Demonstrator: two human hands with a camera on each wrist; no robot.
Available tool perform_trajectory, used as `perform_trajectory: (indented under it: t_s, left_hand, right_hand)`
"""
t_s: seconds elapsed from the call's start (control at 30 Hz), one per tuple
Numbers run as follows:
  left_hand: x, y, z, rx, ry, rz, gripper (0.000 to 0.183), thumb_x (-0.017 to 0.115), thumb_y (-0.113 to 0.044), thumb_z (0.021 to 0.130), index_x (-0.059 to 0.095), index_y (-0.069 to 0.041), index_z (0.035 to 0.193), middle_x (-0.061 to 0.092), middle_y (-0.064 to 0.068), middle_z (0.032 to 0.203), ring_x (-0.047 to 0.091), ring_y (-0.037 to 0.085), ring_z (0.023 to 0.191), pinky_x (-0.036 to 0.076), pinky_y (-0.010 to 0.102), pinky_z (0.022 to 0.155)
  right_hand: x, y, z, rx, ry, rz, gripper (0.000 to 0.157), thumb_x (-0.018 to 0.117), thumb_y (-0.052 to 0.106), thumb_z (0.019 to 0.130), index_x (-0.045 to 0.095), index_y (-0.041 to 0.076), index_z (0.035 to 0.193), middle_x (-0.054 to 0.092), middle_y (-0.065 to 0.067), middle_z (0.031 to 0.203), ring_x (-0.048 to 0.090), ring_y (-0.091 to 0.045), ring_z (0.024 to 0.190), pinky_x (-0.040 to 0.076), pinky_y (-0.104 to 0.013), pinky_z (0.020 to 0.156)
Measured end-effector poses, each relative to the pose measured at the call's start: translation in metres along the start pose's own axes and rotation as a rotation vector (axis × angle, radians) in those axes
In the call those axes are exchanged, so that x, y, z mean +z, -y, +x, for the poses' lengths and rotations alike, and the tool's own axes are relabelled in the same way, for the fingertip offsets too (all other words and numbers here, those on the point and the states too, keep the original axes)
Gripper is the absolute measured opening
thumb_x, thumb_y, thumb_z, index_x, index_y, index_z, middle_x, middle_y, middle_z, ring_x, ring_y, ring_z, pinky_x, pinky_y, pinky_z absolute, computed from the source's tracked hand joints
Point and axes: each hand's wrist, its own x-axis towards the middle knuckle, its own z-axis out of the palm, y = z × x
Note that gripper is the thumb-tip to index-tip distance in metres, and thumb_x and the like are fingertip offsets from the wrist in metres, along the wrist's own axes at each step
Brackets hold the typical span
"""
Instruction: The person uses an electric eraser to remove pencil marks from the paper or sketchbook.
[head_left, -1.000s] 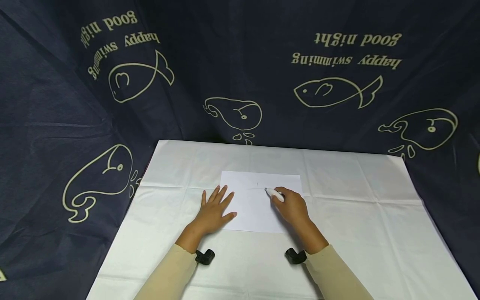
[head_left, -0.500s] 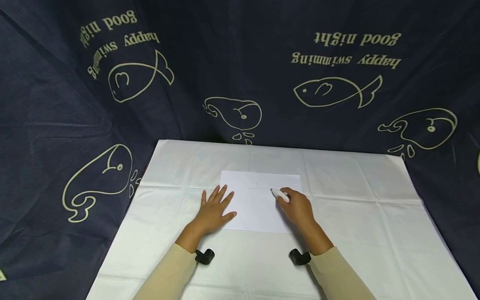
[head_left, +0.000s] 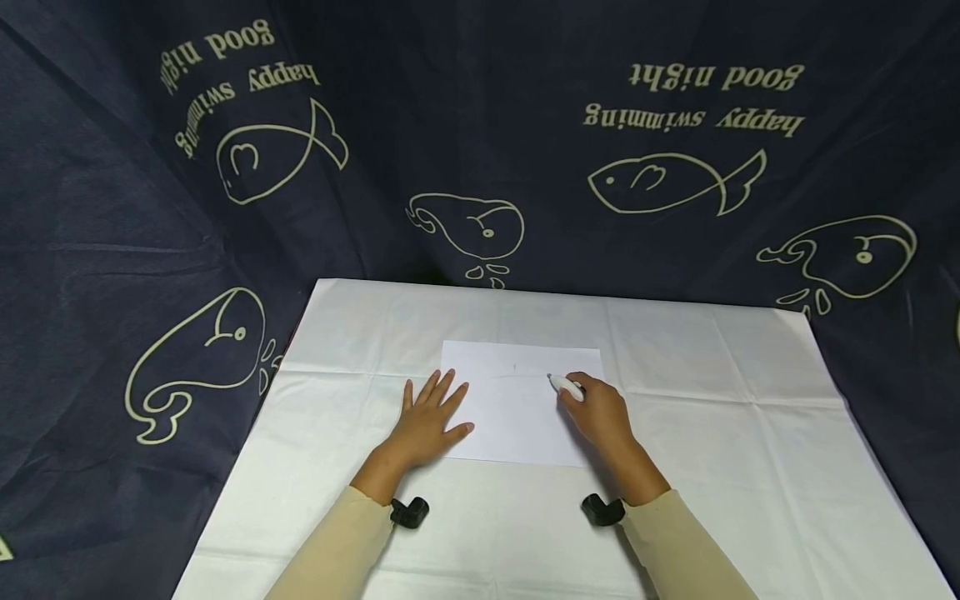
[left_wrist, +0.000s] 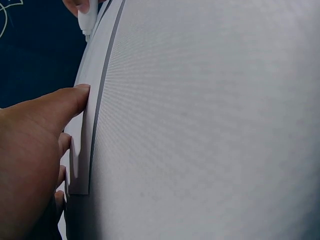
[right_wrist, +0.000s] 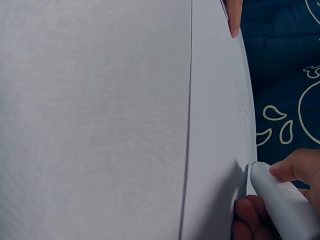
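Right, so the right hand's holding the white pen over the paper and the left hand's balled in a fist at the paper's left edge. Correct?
Not quite: the left hand isn't a fist. The head view shows it spread out at the left edge of the paper. The right hand does hold the white pen over it.

Cloth-covered white tabletop (head_left: 795, 492), fold creases (head_left: 756, 406) crossing it, white paper sheet (head_left: 517, 425) lying near its middle, faint lines (head_left: 516, 377) toward the sheet's twelve o'clock edge
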Motion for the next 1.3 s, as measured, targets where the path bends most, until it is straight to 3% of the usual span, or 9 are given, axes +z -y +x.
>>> perform_trajectory:
  t_s: [0.47, 0.83, 1.3]
  left_hand:
    - [-0.0003, -0.0001, -0.0005, 0.008, -0.009, -0.005, 0.070, 0.051, -0.053, 0.102, 0.033, -0.019, 0.160, 0.016, 0.010, 0.171, 0.007, 0.035, 0.159, -0.002, 0.071, 0.121]
    - [0.0002, -0.0004, -0.0001, 0.004, -0.008, 0.006, 0.070, 0.050, -0.054, 0.101, 0.032, -0.019, 0.160, 0.015, 0.010, 0.171, 0.007, 0.035, 0.159, -0.001, 0.071, 0.121]
    - [-0.0008, -0.0018, -0.0002, -0.002, 0.001, 0.006, 0.070, 0.050, -0.054, 0.102, 0.031, -0.021, 0.161, 0.014, 0.009, 0.171, 0.005, 0.034, 0.160, -0.002, 0.071, 0.121]
  right_hand:
    - [-0.0005, -0.0005, 0.0001, -0.011, 0.013, -0.009, 0.036, 0.068, 0.027, 0.094, 0.071, 0.005, 0.123, 0.077, -0.017, 0.092, 0.069, -0.032, 0.081, 0.054, -0.051, 0.076]
    - [0.0004, -0.0006, 0.0014, -0.013, 0.029, -0.013, 0.038, 0.068, 0.027, 0.093, 0.071, 0.006, 0.124, 0.071, -0.009, 0.071, 0.064, -0.027, 0.072, 0.054, -0.049, 0.073]
    - [0.0003, 0.0004, 0.0016, -0.018, 0.033, -0.016, 0.038, 0.068, 0.027, 0.092, 0.071, 0.006, 0.124, 0.075, -0.012, 0.078, 0.064, -0.027, 0.073, 0.055, -0.050, 0.074]
